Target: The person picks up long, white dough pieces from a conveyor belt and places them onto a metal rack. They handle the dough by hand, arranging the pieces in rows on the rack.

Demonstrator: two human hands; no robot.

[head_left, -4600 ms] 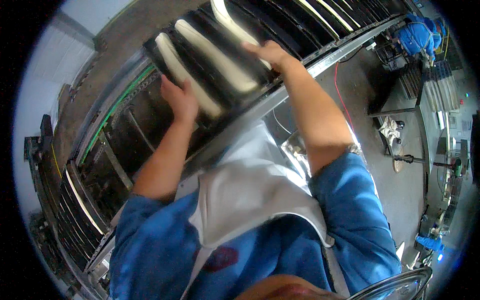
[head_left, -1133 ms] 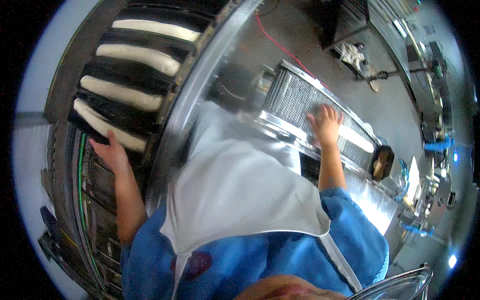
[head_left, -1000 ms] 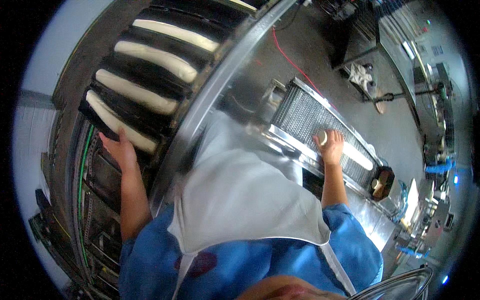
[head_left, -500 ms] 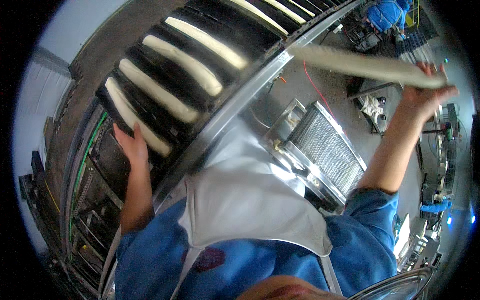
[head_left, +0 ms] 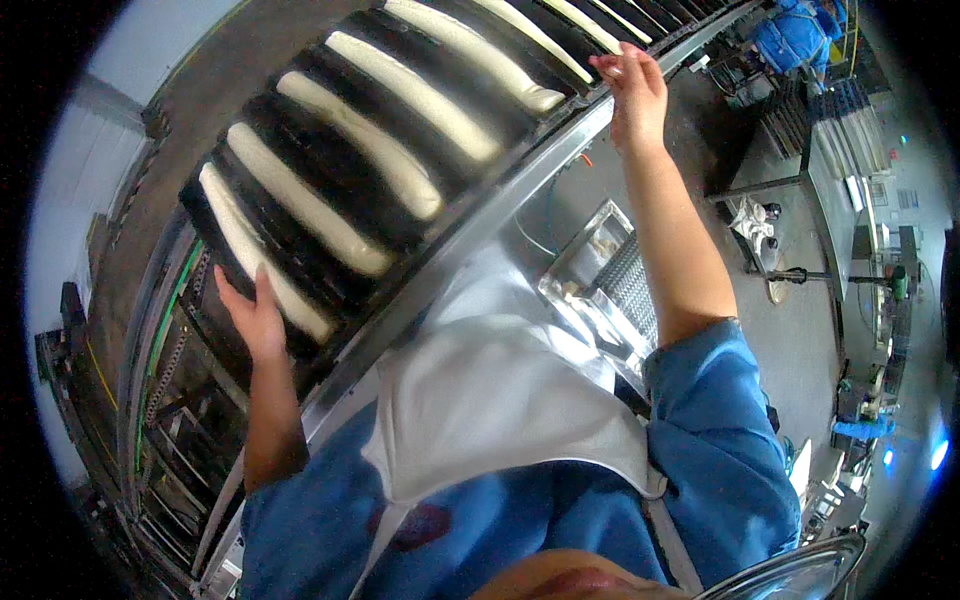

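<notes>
Long pale dough strips lie side by side in the grooves of a black tray (head_left: 305, 185). My left hand (head_left: 252, 315) is by the tray's near left corner, thumb and fingers spread, beside the nearest dough strip (head_left: 262, 255); it holds nothing. Over the tray's right edge is my right hand (head_left: 637, 95), its fingers loosely bent with no dough visible in them. Its fingertips are close to the ends of two farther strips. Just left of it, another dough strip (head_left: 465, 50) fills a groove, its near end bent sideways at the rim.
A metal rail (head_left: 500, 195) runs along the tray's side in front of me. Below my right forearm stands a metal frame with a mesh belt (head_left: 630, 280). A metal table (head_left: 820, 185) and a person in blue (head_left: 795, 40) are farther right. A conveyor frame (head_left: 165, 340) is at the left.
My right hand has swung left from the far right to the tray's edge and let go of the dough strip, which now lies in the formerly bare groove. My left hand has barely moved.
</notes>
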